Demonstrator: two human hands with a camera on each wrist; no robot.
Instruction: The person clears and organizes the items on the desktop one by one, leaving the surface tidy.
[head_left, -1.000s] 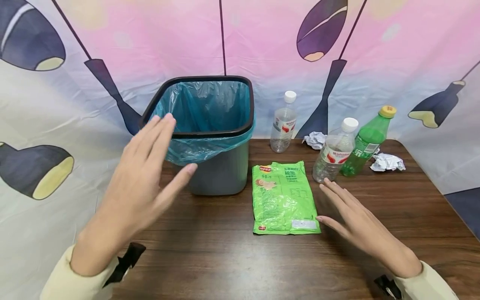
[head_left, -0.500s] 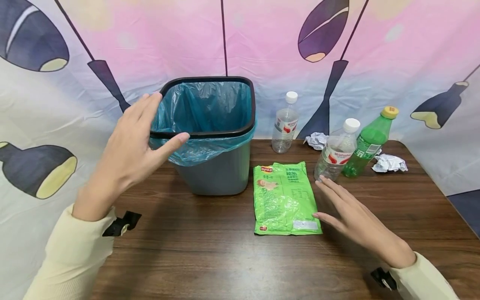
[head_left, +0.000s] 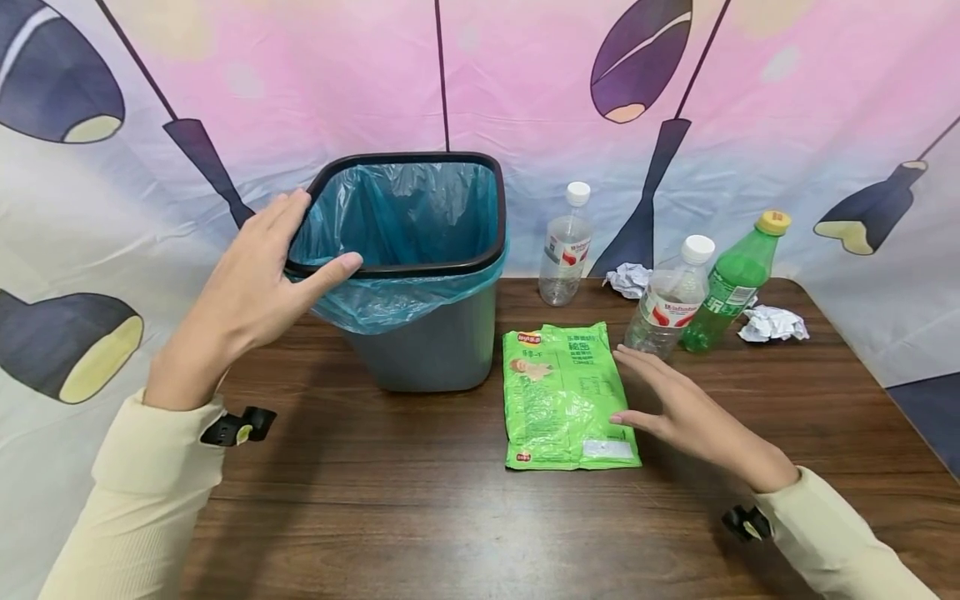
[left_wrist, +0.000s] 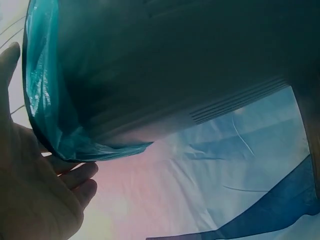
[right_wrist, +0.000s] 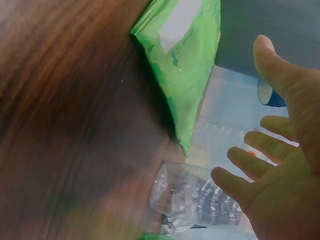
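Note:
At the left front of a grey bin (head_left: 427, 354) lined with a blue-green bag, my left hand (head_left: 251, 279) is spread at the black rim (head_left: 420, 271). Its thumb lies over the rim and its fingers reach along the outer left side. The left wrist view shows the bin's liner (left_wrist: 42, 90) between thumb and fingers. A flat green snack packet (head_left: 570, 400) lies on the table right of the bin. My right hand (head_left: 686, 408) hovers at the packet's right edge, fingers extended and thumb apart, holding nothing. Just beyond its fingertips stands a clear bottle (head_left: 667, 312) with a white cap.
Another clear bottle (head_left: 565, 258) stands at the back, right of the bin. A green bottle (head_left: 731, 292) with a yellow cap is at the right, near crumpled white papers (head_left: 772, 323). The brown table (head_left: 420, 517) meets a patterned cloth (head_left: 360, 75) behind.
My left hand has moved forward and up to the bin's rim. My right hand has shifted left, its thumb now over the packet's edge. The bottles and packet stay put.

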